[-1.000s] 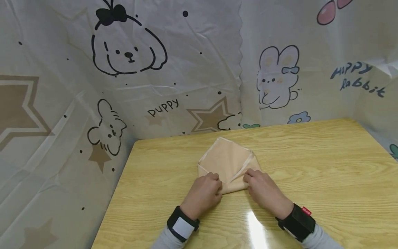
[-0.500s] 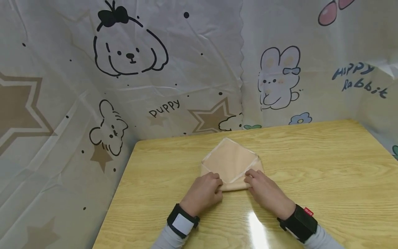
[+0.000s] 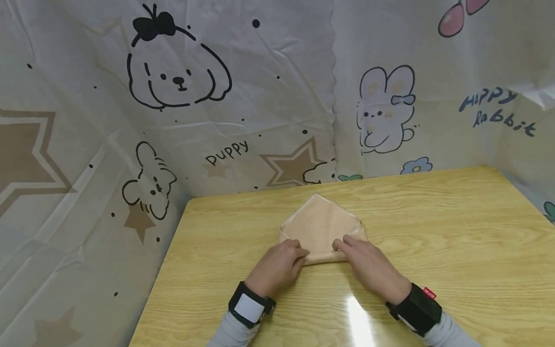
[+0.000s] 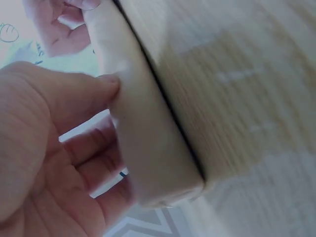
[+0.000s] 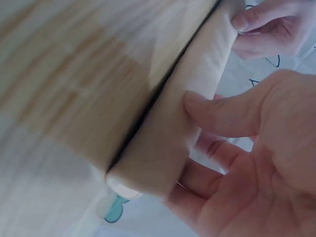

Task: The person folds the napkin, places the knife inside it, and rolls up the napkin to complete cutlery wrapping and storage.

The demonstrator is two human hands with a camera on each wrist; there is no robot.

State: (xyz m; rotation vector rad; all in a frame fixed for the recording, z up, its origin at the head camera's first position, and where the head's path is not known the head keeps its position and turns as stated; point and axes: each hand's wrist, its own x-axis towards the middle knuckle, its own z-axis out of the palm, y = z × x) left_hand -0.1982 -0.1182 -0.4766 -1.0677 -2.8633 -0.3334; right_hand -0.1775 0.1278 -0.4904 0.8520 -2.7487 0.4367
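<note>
A peach cloth (image 3: pixel 321 224) with white edging lies on the table, its far end tapering to a point. Its near edge forms a thick roll, seen closely as a smooth cloth roll (image 4: pixel 143 118) in the left wrist view. My left hand (image 3: pixel 275 267) grips the left part of this roll, thumb on the near side and fingers over the far side. On the right part, my right hand (image 3: pixel 375 267) holds the roll likewise; its thumb (image 5: pixel 195 101) presses the cloth in the right wrist view. Some fingertips are hidden behind the roll.
The wooden table (image 3: pixel 208 270) extends to both sides of the cloth. Behind and left of it hangs a pale curtain (image 3: pixel 243 67) printed with cartoon animals and stars. A bright glare patch lies on the tabletop near the front.
The cloth's near edge has been rolled farther away from me, covering the point of the V-shaped fold. Both hands have stayed on the roll, with their fingers shifting slightly inward.
</note>
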